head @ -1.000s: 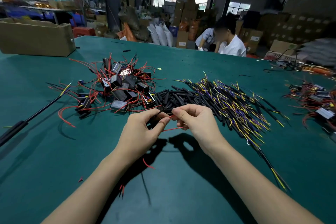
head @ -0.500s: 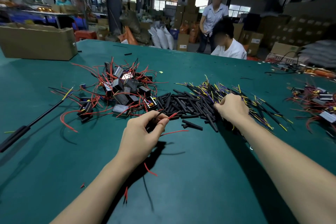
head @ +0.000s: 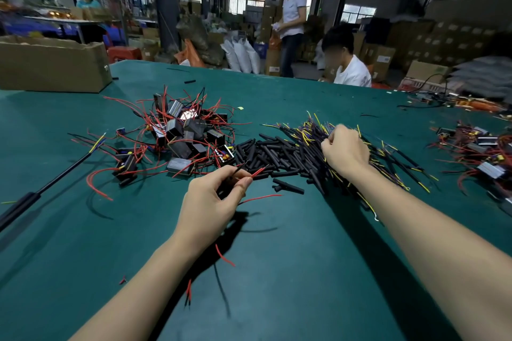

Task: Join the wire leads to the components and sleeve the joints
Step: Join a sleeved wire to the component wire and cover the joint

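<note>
Left hand (head: 213,202) pinches red leads (head: 259,171); no writing is legible.

We can read no text anywhere: the white labels on the cardboard cartons (head: 383,59) at the upper right of the frame are too blurred.

Hands at work on a green felt table (head: 277,271)

Left hand (head: 213,202) pinches thin red wire leads (head: 257,171); at two o'clock, right hand (head: 345,151) digs into the yellow-tipped black wire pile (head: 313,133).
</note>
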